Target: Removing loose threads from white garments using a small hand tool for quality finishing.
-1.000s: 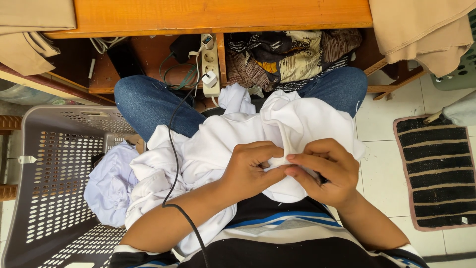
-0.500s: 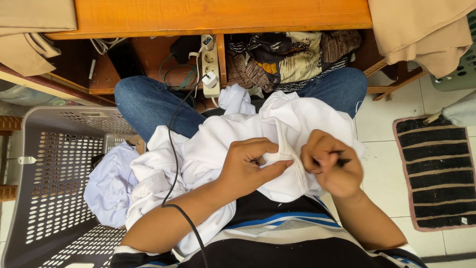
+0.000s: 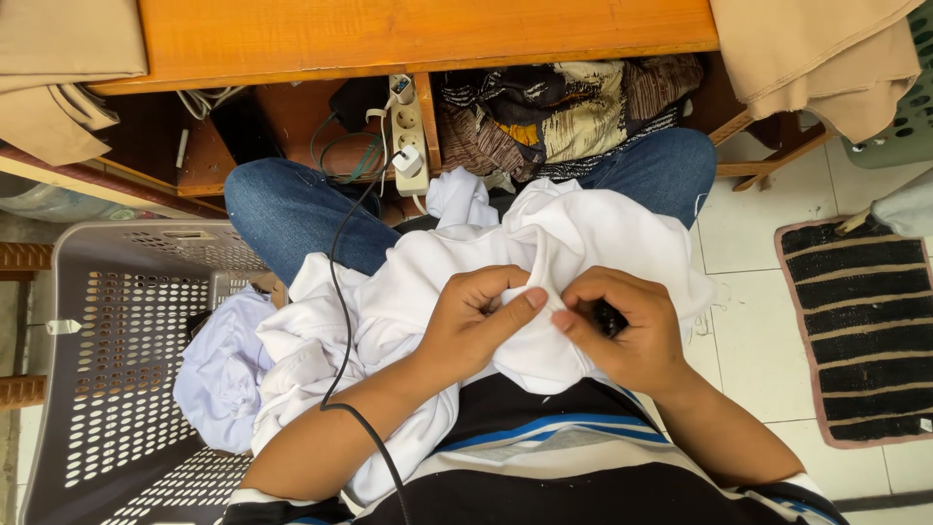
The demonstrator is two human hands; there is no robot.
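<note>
- The white garment (image 3: 544,262) lies bunched on the person's lap, over blue jeans (image 3: 292,209), with part of it trailing down to the left toward the basket.
- The left hand (image 3: 476,326) pinches a raised fold of the white garment between thumb and forefinger, fingers closed on the cloth.
- The right hand (image 3: 622,331) meets it from the other side, fingertips pressed on the same fold; a small dark object (image 3: 610,318) shows inside this hand, too hidden to tell what it is.
- The two hands nearly touch at the fold, near the middle of the lap.
- A grey plastic laundry basket (image 3: 97,389) with perforated walls stands at the left, holding a pale lilac-white cloth (image 3: 224,369) beside the garment.
- A black cable (image 3: 340,292) runs down across the garment and the left forearm.
- A white power strip (image 3: 408,136) with a plug in it lies under the orange wooden table (image 3: 408,34).
- Patterned brown, black and cream fabric (image 3: 573,107) is stuffed under the table, just above the right knee.
- Tan cloth (image 3: 826,58) hangs over the table's right corner, and more at the left edge.
- A black striped mat (image 3: 860,326) lies on the white tiled floor (image 3: 748,321) at the right.
- No readable package or sign shows; a small white tag (image 3: 60,328) sits on the basket's left rim.
</note>
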